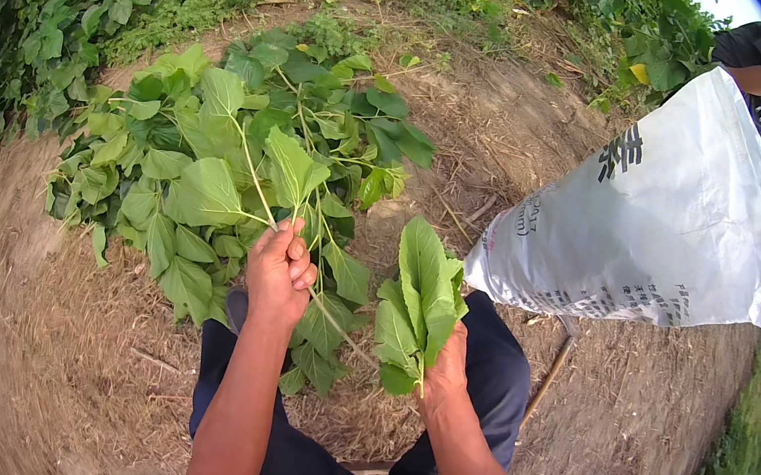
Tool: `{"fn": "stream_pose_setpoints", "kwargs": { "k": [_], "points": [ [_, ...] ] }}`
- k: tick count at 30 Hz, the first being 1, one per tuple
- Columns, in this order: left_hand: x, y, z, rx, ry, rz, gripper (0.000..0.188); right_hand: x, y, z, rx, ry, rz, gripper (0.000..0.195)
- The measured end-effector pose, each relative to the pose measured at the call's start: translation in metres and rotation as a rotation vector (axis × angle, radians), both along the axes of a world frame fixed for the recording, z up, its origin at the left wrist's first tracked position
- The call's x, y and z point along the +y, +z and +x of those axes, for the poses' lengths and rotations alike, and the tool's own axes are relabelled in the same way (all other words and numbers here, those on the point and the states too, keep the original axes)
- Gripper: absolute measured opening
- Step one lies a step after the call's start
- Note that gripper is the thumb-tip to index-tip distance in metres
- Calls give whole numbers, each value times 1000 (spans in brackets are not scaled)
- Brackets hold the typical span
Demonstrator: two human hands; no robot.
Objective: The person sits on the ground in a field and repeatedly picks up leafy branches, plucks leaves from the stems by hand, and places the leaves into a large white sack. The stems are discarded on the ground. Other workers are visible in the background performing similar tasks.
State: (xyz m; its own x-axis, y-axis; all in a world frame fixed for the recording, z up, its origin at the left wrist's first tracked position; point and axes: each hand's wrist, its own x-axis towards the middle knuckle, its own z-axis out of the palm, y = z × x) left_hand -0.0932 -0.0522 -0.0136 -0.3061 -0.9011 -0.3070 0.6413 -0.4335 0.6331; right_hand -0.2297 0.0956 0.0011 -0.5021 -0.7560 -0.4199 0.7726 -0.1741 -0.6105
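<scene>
My left hand (282, 268) is closed around a thin leafy branch (254, 169), whose bare lower stem runs down to the right between my knees. In my right hand (449, 362) is a bunch of large picked green leaves (418, 297), held upright with the stems down; it partly hides my fingers. A big heap of leafy cut branches (164, 179) lies on the ground ahead and to the left, under and beyond my left hand. To the right of my right hand stands a white woven plastic sack (664, 209) bearing writing.
Dry soil strewn with straw (69, 336) surrounds me. A wooden stick (548, 379) lies beside my right knee, below the sack. Dense leafy bushes (12, 47) line the left and far side. Another person (757, 63), in dark clothing, is partly visible behind the sack.
</scene>
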Motion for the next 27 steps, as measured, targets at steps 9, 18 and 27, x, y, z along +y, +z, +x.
{"fn": "stream_pose_setpoints", "kwargs": {
  "k": [9, 18, 27],
  "points": [
    [30, 4, -16, -92, -278, -150, 27, -16, -13, -34, -36, -13, 68, 41],
    [50, -3, -30, -292, -588, -364, 17, -42, 6, -22, 330, 239, 1, 59],
    [49, -1, -29, -479, -569, -553, 12, -44, -2, -13, 482, 240, -17, 31]
  ]
}}
